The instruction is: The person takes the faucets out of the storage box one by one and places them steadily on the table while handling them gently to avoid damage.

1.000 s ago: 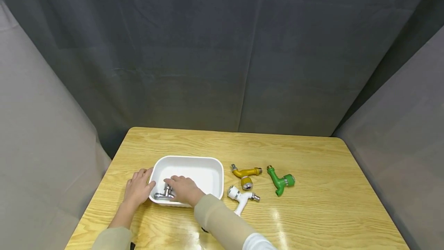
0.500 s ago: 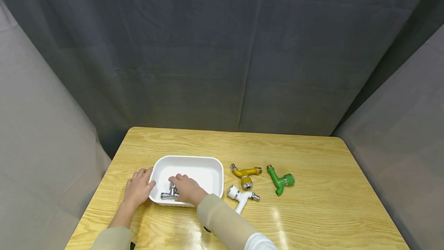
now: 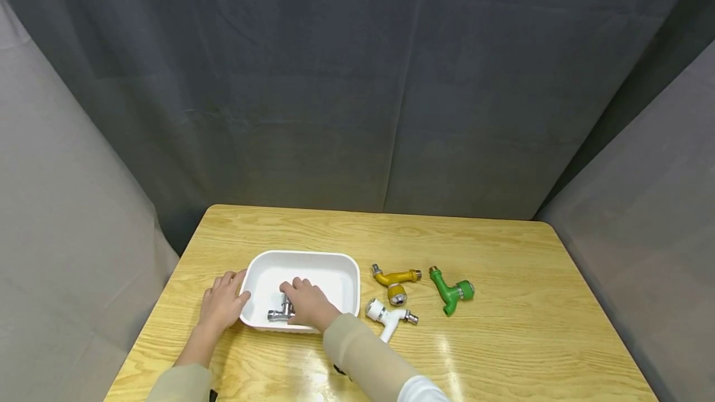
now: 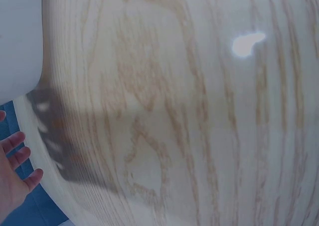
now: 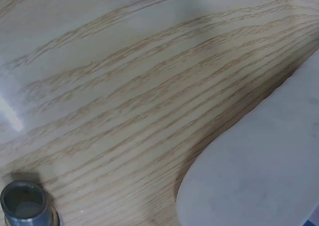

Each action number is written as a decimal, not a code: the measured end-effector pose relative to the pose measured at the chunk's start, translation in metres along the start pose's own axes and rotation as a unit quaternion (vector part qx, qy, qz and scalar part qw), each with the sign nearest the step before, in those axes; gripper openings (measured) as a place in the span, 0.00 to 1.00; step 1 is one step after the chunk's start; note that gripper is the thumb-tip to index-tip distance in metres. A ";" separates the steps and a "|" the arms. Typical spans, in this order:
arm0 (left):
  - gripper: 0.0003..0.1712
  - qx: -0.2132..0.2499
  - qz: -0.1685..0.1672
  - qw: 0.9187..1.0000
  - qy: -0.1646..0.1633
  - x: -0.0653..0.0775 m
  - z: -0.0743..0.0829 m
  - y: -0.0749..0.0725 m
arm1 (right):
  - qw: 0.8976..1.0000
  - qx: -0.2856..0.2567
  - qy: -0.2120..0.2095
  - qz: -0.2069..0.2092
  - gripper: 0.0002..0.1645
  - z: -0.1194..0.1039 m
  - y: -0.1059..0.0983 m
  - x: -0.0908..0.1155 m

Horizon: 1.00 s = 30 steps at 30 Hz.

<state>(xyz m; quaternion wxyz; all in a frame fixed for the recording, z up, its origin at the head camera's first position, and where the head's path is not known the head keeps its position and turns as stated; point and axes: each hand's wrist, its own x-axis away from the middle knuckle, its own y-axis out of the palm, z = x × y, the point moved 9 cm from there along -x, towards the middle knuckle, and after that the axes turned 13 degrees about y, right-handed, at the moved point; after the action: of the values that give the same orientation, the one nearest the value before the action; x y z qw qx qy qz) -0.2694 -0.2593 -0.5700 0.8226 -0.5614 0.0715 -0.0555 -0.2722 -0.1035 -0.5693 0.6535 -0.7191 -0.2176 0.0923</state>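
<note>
A white plastic tray [image 3: 329, 268] stands on the table, left of the middle. Inside it, near the front wall, lies a chrome tap [image 3: 277, 315]. My right hand [image 3: 307, 304] reaches over the tray's front rim and grips this tap, covering its right part. Against the left rim rests my left hand [image 3: 222, 300], its thumb by the rim. The left wrist view shows its fingers [image 4: 20, 156] spread and loosely extended beside the tray's corner. In the right wrist view only the tray's outer wall [image 5: 254, 171] shows; the right hand is out of that frame.
Right of the tray lie a yellow tap [image 3: 393, 278], a white tap [image 3: 391, 318] partly hidden by the right sleeve, and a green tap [image 3: 451, 292]. A metal tap end [image 5: 25, 203] shows on the wood. Dark curtain [image 3: 357, 92] hangs behind the table.
My right hand has slid to the right inside the tray, and the chrome tap has shifted right with it. The left hand and the other taps stay put.
</note>
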 end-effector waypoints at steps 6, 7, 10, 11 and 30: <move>0.32 -0.001 -0.002 1.000 0.002 0.000 0.000 0.001 | 1.000 0.003 0.003 0.001 0.39 0.002 0.000 0.001; 0.32 -0.001 -0.002 1.000 0.003 0.000 0.000 0.001 | 1.000 0.003 0.003 0.001 0.39 0.002 -0.001 0.001; 0.32 -0.002 -0.003 1.000 0.005 -0.001 0.000 0.001 | 1.000 0.005 0.003 0.002 0.39 0.002 -0.002 0.002; 0.32 -0.002 -0.002 1.000 0.006 -0.001 0.000 0.001 | 1.000 0.006 0.003 0.002 0.39 0.003 -0.002 0.002; 0.32 -0.002 -0.004 1.000 0.006 -0.001 0.000 0.000 | 0.999 0.005 0.021 -0.024 0.41 0.023 -0.012 0.004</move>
<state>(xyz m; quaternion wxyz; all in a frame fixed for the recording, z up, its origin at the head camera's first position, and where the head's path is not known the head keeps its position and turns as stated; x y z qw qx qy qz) -0.2699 -0.2589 -0.5698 0.8210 -0.5626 0.0746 -0.0619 -0.2804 -0.0799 -0.5602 0.6638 -0.7119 -0.2207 0.0626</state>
